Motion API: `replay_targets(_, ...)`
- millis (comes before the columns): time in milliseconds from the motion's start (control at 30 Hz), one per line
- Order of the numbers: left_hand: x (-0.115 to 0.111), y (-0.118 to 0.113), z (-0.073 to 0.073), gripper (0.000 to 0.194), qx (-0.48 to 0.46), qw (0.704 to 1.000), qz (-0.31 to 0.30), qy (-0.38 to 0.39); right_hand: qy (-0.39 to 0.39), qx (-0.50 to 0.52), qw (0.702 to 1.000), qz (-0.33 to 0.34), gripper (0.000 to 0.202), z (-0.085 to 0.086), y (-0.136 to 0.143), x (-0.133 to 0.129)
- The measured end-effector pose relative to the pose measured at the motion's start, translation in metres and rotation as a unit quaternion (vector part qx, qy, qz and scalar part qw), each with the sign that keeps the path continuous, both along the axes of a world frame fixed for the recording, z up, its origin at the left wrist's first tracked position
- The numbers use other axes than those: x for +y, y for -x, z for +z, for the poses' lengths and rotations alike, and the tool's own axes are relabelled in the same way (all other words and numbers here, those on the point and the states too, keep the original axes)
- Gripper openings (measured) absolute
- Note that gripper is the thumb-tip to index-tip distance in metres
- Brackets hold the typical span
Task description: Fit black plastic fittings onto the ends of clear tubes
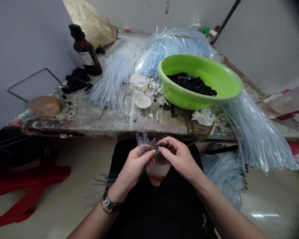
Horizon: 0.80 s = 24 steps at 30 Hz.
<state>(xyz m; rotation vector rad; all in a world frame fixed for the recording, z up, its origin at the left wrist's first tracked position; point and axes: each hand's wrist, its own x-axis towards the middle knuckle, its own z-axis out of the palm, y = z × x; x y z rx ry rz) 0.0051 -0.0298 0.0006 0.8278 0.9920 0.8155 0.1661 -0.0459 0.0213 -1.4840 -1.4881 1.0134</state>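
Note:
My left hand (139,159) is closed around a bunch of thin clear plastic tubes (142,141), whose upper ends fan out above the fingers. One tube leans off to the right, toward the other hand. My right hand (174,152) pinches small black pieces (161,144) at its fingertips, close to the left thumb. Whether a black piece touches the tube end cannot be made out. Both hands are over my lap, just in front of the table edge. On the table, a green basin (201,103) holds many similar black pieces (191,84).
Bundles of clear tubing (174,46) lie behind the basin, and another bundle (261,132) hangs over the right edge. A brown bottle (87,54), a small white dish (143,102) and a brown lump (45,105) stand leftward. A red stool (32,186) is at lower left.

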Motion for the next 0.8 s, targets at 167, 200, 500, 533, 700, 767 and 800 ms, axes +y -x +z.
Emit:
replay_targets(167, 0.002, -0.001, -0.001, 0.021, 0.021, 0.999, 0.028, 0.002, -0.061, -0.005, 0.996, -0.060, 0.016, 0.008, -0.023, 0.021)
replay_targets(200, 0.002, -0.001, -0.001, 0.021, 0.023, 0.999, 0.028, 0.001, -0.086, -0.044, 0.992, -0.087, 0.015, 0.009, -0.032, 0.029)
replay_targets(500, 0.000, -0.001, -0.005, 0.020, 0.023, 0.999, 0.034, 0.013, -0.172, -0.381, 0.903, -0.096, 0.022, -0.006, -0.084, 0.086)
replay_targets(533, 0.001, 0.000, -0.005, 0.020, 0.023, 0.999, 0.033, 0.015, -0.164, -0.396, 0.899, -0.093, 0.022, -0.007, -0.083, 0.088)
replay_targets(700, 0.002, 0.000, -0.007, 0.020, 0.017, 0.999, 0.035, 0.019, -0.135, -0.448, 0.880, -0.079, 0.021, -0.010, -0.080, 0.094)
replay_targets(767, 0.002, 0.001, -0.007, 0.021, 0.017, 0.999, 0.041, 0.025, -0.134, -0.452, 0.879, -0.079, 0.019, -0.012, -0.081, 0.095)
replay_targets(800, 0.002, 0.001, -0.007, 0.022, 0.015, 0.999, 0.043, 0.027, -0.135, -0.448, 0.880, -0.080, 0.018, -0.013, -0.082, 0.095)
